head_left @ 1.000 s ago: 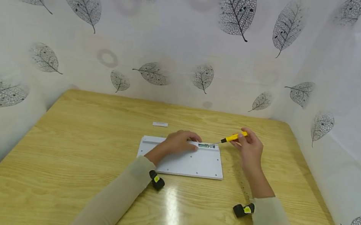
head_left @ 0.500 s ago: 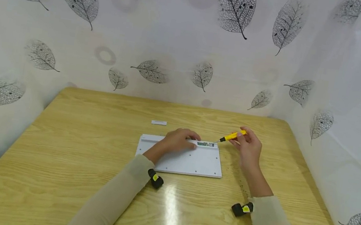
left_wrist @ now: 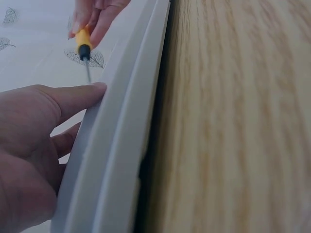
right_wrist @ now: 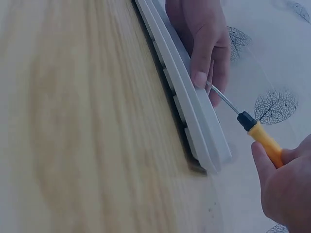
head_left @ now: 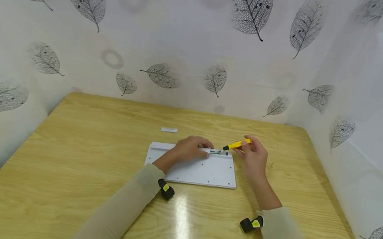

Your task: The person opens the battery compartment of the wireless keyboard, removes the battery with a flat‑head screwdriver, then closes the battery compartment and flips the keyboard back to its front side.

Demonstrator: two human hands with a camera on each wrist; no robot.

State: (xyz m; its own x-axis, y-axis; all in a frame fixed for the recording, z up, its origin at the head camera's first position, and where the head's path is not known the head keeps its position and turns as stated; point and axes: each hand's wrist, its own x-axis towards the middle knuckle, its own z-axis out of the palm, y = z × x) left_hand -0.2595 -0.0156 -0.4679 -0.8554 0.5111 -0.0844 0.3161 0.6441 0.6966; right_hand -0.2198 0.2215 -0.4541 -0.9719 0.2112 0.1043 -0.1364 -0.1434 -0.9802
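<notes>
A white keyboard (head_left: 218, 174) lies face down on the table, its key edges (right_wrist: 179, 108) showing underneath in the right wrist view. Along its far raised edge, a narrow uncovered compartment (head_left: 217, 152) shows green and metal parts. My left hand (head_left: 187, 150) grips that edge, thumb (left_wrist: 82, 99) on the near side and fingers behind. My right hand (head_left: 256, 159) holds a yellow screwdriver (head_left: 238, 144) with a black collar, pointing down and left. Its metal shaft (right_wrist: 224, 98) reaches the compartment close to my left thumb; the exact tip is hidden.
Behind the keyboard lies a small white strip-shaped cover (head_left: 169, 130). The wooden table (head_left: 101, 131) meets a leaf-patterned curtain (head_left: 187, 45) at the back and sides. Each wrist wears a black camera (head_left: 166, 191).
My right hand has moved left with the screwdriver, bringing its tip along the compartment towards my left thumb. My left hand keeps its grip on the keyboard.
</notes>
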